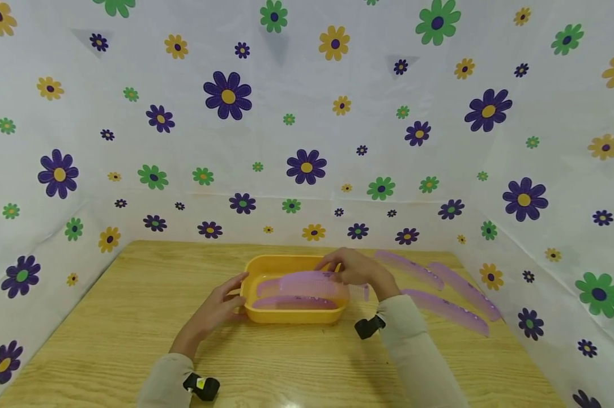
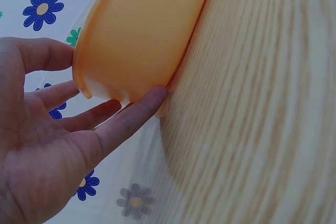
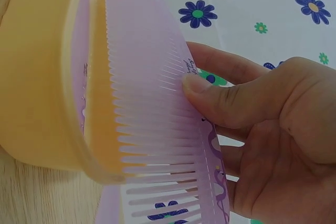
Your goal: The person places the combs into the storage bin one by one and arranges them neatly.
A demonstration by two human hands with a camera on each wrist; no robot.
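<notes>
A yellow plastic tray (image 1: 297,317) stands on the table with purple combs inside, one comb (image 1: 294,303) lying along its near wall. My left hand (image 1: 217,306) is at the tray's left end. In the left wrist view its spread, fairly straight fingers (image 2: 134,114) touch the rim and end wall. My right hand (image 1: 355,267) pinches a translucent purple comb (image 3: 152,77) by its printed spine, between thumb and fingers. That comb slants over the tray's right end, its wide-toothed end sticking out past the rim. It partly hides the tray's inside.
Three more purple combs lie on the table right of the tray: a far one (image 1: 409,269), a right one (image 1: 465,292) and a near one (image 1: 447,311). Flower-patterned white sheeting (image 1: 266,136) surrounds the wooden table (image 1: 286,362) at the back and sides.
</notes>
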